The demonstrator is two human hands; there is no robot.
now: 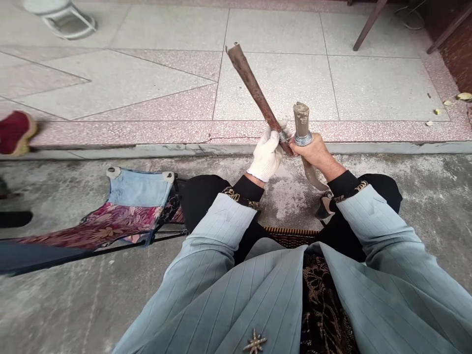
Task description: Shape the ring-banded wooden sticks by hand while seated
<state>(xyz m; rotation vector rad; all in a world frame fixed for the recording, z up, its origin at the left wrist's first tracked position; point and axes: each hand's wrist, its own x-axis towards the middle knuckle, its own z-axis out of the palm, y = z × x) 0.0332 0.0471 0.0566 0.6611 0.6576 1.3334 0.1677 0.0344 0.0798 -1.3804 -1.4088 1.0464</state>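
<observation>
In a white knit glove, my left hand (268, 150) is closed around the lower part of a long brown stick (254, 88). Its far end is notched and points up and left. Silvery wire (283, 136) is wound around the stick near its lower end. My bare right hand (315, 149) grips a stubby wooden handle (302, 120) with a rough, chipped top. Several turns of wire (303, 140) circle this handle just above my fingers. Below my right hand, a brownish curved piece (312, 176) extends down; whether it joins the handle is hidden. My fingertips nearly meet between the two pieces.
Ahead runs a low step edge (165, 151) with tiled floor (273, 83) above it. To my left stands a folding fabric chair (136, 189). A red shoe (14, 132) is at the far left, a white stool (70, 22) behind. Wooden legs (370, 24) stand upper right.
</observation>
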